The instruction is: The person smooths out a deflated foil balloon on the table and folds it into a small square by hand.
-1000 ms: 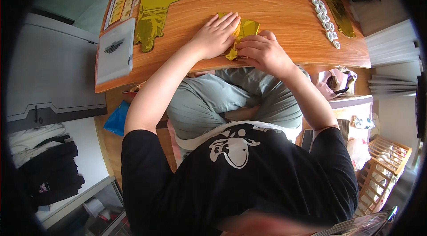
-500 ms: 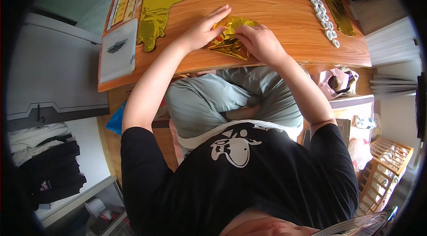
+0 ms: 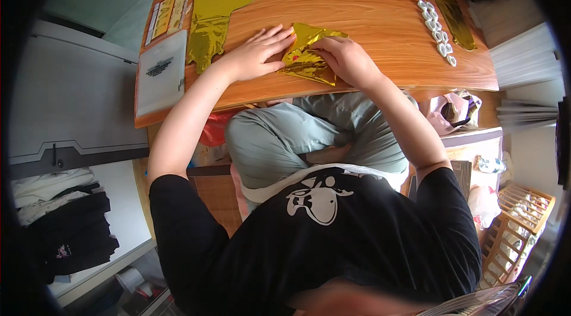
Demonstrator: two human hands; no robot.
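Observation:
A folded piece of gold foil (image 3: 306, 71), which looks like a flat foil balloon, lies creased on the wooden table (image 3: 333, 9) in front of me. It has a small red spot near its middle. My left hand (image 3: 259, 57) rests palm down with spread fingers, its fingertips and thumb at the foil's left edge. At the foil's right side, my right hand (image 3: 350, 63) has its fingers closed in a pinch on it. The exact pinch point is partly hidden by the fingers.
More flat gold foil (image 3: 217, 0) lies at the left, with further gold pieces (image 3: 457, 21) at the far right. Several white ribbon-like rolls (image 3: 437, 33) form two rows. A translucent bag (image 3: 159, 69) with dark thin pieces and printed cards (image 3: 169, 15) sit along the left edge.
My left hand has shifted left and slightly nearer, from over the foil to its edge, and its fingers have spread. The foil is more exposed. My right hand stays nearly in place.

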